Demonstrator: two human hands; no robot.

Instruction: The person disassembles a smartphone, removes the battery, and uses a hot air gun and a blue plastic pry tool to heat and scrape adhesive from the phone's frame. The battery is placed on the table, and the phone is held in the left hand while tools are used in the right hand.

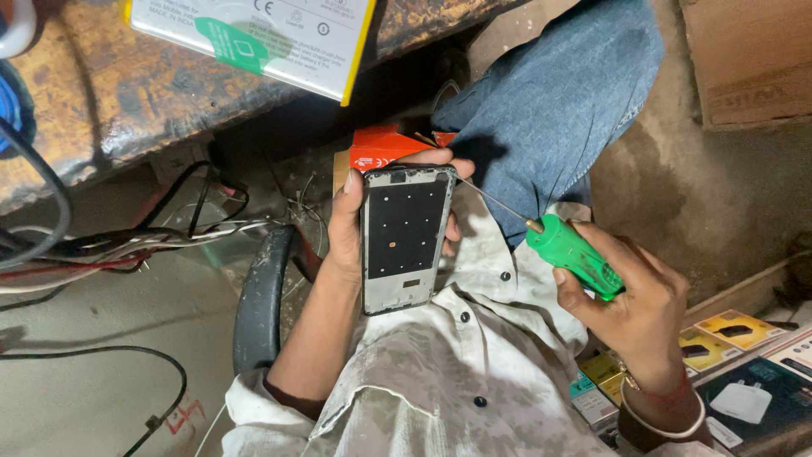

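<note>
The left hand gripped a phone frame upright by its edges. The right hand was closed around a green screwdriver, its tip touching the frame's far right corner.

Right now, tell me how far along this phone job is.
Done: the phone frame looks stripped, its inner side bare and facing up, and a battery lies out on the wooden bench. In hand: the left hand grips the frame while the right hand aims a green-handled screwdriver at its top edge. Left: nothing refitted inside the frame yet.
</note>
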